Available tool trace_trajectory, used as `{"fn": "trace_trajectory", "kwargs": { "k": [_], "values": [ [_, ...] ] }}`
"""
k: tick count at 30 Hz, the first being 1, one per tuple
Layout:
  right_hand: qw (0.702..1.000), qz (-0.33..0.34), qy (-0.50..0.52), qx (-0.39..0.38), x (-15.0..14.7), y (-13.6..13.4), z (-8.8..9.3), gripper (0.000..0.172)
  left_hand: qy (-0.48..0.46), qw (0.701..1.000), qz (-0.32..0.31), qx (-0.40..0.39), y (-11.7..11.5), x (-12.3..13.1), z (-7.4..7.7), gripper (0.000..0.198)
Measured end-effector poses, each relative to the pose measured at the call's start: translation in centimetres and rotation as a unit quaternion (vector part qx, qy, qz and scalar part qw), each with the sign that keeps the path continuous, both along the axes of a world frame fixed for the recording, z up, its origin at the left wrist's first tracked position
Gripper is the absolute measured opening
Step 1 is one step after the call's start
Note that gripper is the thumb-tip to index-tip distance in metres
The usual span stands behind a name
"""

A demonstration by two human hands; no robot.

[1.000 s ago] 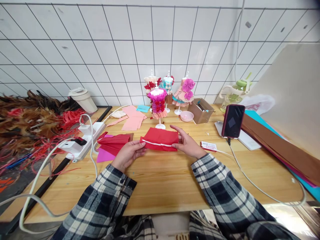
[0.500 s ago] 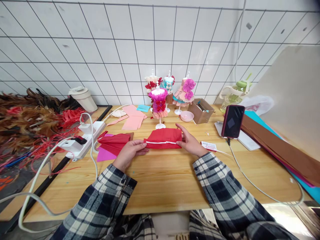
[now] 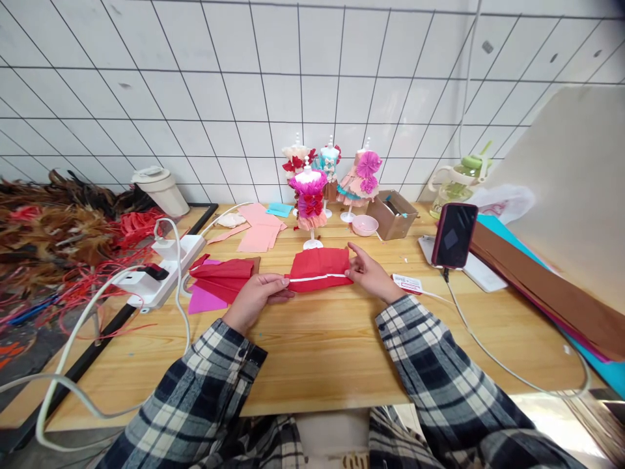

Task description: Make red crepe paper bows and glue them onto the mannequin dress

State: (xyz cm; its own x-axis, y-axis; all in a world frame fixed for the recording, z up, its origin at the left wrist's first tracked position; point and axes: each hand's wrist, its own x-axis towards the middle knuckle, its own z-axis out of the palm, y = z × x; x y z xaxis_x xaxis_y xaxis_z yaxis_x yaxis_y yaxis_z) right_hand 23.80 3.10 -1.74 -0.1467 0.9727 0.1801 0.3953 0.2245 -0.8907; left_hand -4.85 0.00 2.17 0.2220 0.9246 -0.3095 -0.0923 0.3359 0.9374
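Observation:
A red paper sheet (image 3: 317, 266) with a thin white strip along its near edge lies on the wooden table (image 3: 322, 352). My left hand (image 3: 256, 298) pinches its left end. At the sheet's right end, my right hand (image 3: 371, 276) pinches the edge, index finger stretched out over it. Both sleeves are dark plaid. Just behind the sheet stands a small mannequin in a pink and red paper dress (image 3: 309, 202).
Folded red and magenta paper (image 3: 219, 279) lies to the left, pink sheets (image 3: 258, 233) behind. White power strips (image 3: 159, 268) with cables sit left, beside feathers (image 3: 53, 228). A phone (image 3: 454, 236) stands propped at right, near a cardboard box (image 3: 393, 215), pink bowl (image 3: 364, 226) and long brown sheets (image 3: 551, 286).
Both hands drew a little closer together; the red sheet now spans a shorter width, and the right-hand fingers have closed from flat onto the sheet's right edge.

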Motion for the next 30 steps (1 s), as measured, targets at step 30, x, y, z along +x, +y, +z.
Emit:
{"fn": "trace_trajectory", "kwargs": {
  "k": [30],
  "values": [
    [0.937, -0.001, -0.290, 0.194, -8.1, -5.6, 3.3, 0.021, 0.142, 0.985, -0.020, 0.100, -1.8, 4.1, -0.6, 0.033]
  ]
}}
